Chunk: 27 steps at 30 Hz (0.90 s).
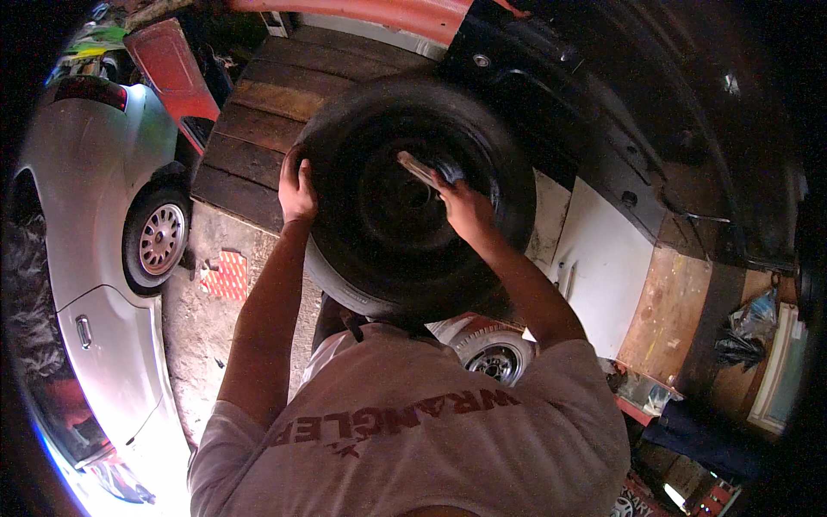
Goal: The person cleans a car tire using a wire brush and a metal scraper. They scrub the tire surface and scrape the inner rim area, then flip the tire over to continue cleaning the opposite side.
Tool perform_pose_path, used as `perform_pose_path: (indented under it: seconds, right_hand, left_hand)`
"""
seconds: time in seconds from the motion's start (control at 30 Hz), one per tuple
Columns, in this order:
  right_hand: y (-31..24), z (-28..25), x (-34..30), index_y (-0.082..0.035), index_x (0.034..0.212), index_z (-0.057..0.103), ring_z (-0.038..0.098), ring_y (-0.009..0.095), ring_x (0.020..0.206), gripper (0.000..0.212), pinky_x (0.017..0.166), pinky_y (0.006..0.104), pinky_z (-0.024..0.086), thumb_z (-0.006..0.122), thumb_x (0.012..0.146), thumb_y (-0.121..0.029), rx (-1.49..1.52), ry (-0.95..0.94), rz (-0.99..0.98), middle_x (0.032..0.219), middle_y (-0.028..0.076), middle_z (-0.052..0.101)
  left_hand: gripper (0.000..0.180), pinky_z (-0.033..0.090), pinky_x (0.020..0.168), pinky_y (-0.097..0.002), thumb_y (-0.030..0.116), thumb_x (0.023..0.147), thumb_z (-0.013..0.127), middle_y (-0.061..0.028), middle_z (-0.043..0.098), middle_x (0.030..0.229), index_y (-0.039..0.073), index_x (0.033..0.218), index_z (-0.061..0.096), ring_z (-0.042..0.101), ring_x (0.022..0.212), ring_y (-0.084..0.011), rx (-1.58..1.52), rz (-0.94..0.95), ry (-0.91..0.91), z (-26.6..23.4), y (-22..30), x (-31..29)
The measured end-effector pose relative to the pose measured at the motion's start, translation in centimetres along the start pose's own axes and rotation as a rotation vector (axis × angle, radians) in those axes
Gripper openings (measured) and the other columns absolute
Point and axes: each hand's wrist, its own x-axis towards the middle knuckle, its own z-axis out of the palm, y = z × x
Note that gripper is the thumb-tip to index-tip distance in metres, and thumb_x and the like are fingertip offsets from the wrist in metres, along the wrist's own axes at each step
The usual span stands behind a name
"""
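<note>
A large black wheel [345, 129] with a tyre and a dark rim stands in front of me, tilted with its hollow side toward me. My left hand [298, 185] grips the tyre's left edge, thumb toward the tread and fingers pressed on it. Over the rim, my right hand [465, 209] is closed around a slim, flat, pale tool [417, 167] that looks like a wooden-handled brush. The tool's far end points up and left, near the rim's centre. Shadow hides whether it touches the metal.
Behind the wheel lies a dark plank platform [250, 129]. A silver car [112, 284] stands at left, beside a red-and-white checked piece [226, 276] on the floor. Another wheel [497, 358] is below the tyre. Dark bodywork [620, 112] and a white panel [603, 267] are at right.
</note>
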Motion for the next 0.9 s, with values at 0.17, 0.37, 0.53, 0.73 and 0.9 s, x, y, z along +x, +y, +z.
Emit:
perform_pose_path:
  seconds: [0.17, 0.37, 0.53, 0.73, 0.9]
  right_hand:
    - [0.1, -4.0, -4.0, -0.025, 0.144, 0.033, 0.062, 0.033, 0.065, 0.058, 0.055, 0.0412, 0.051, 0.056, 0.091, -0.018, -0.148, -0.322, 0.048, 0.091, 0.019, 0.059]
    - [-0.9, -0.6, -0.5, -0.022, 0.144, 0.033, 0.062, 0.034, 0.067, 0.056, 0.058, 0.0413, 0.052, 0.053, 0.093, -0.019, 0.011, -0.101, 0.09, 0.093, 0.021, 0.058]
    - [-0.8, -3.4, -4.5, -0.018, 0.144, 0.034, 0.063, 0.034, 0.07, 0.056, 0.061, 0.0408, 0.053, 0.052, 0.092, -0.015, 0.013, -0.301, 0.116, 0.095, 0.021, 0.059]
    - [0.3, -4.9, -0.8, -0.017, 0.144, 0.035, 0.064, 0.034, 0.073, 0.058, 0.063, 0.0407, 0.053, 0.052, 0.089, -0.008, -0.116, -0.23, 0.131, 0.091, 0.021, 0.059]
    - [-1.1, -5.4, -3.2, -0.019, 0.144, 0.035, 0.064, 0.034, 0.073, 0.06, 0.065, 0.0418, 0.054, 0.05, 0.088, -0.006, -0.204, -0.39, 0.108, 0.095, 0.021, 0.059]
  left_hand:
    - [0.044, 0.034, 0.104, -0.0371, 0.029, 0.096, 0.045, -0.0203, 0.051, 0.129, -0.002, 0.126, 0.05, 0.047, 0.122, -0.0342, 0.014, -0.015, 0.015, -0.3, -2.1, -0.1]
    - [0.043, 0.034, 0.103, -0.037, 0.028, 0.095, 0.045, -0.0203, 0.052, 0.128, -0.002, 0.126, 0.05, 0.047, 0.122, -0.034, -0.084, -0.065, -0.041, 0.0, -0.7, 0.3]
    - [0.041, 0.036, 0.102, -0.0365, 0.027, 0.095, 0.046, -0.0193, 0.054, 0.126, -0.001, 0.124, 0.052, 0.049, 0.12, -0.0339, 0.0, -0.029, -0.004, -0.4, -1.5, 0.2]
    - [0.038, 0.038, 0.099, -0.0371, 0.026, 0.095, 0.045, -0.0191, 0.056, 0.121, 0.0, 0.121, 0.053, 0.051, 0.115, -0.0341, 0.036, -0.005, -0.015, -0.1, 1.3, 0.4]
    - [0.037, 0.039, 0.098, -0.0374, 0.026, 0.095, 0.045, -0.0191, 0.057, 0.119, 0.0, 0.12, 0.054, 0.052, 0.113, -0.0347, 0.022, 0.01, 0.001, -0.3, 0.4, 0.3]
